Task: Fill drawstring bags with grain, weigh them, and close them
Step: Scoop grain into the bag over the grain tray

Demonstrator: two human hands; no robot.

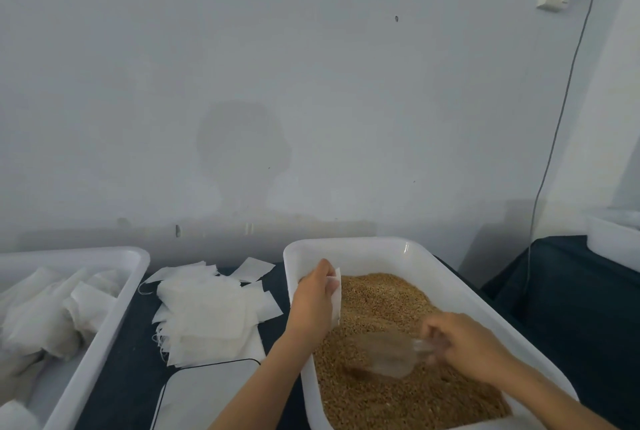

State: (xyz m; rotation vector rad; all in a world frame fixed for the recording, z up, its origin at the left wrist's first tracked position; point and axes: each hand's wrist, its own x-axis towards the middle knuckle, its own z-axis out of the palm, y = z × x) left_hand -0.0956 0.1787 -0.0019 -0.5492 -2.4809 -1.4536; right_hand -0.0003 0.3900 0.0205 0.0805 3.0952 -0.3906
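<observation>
Nearest the camera, the right hand is curling its fingers round the handle of a clear plastic scoop, which is lying low on the grain in the white tub. The scoop is motion-blurred, so how much grain it is carrying cannot be told. Its long axis is running from the handle at the right toward its bowl at the left, pointing across the tub.

Farther in, the left hand is pinching a white drawstring bag at its upper edge, holding it upright over the grain against the tub's left wall. Whether the bag's mouth is spread open cannot be told. The bag is lying up and to the left of the scoop's bowl, apart from it, with bare grain between; the coming move likely depends on raising the bowl along that line to the bag's mouth.

To the left of the tub, a white scale platform is sitting on the dark tabletop. Beyond it, a stack of flat empty bags is lying loosely. At the far left, a second white tray is holding what appear to be filled bags.
</observation>
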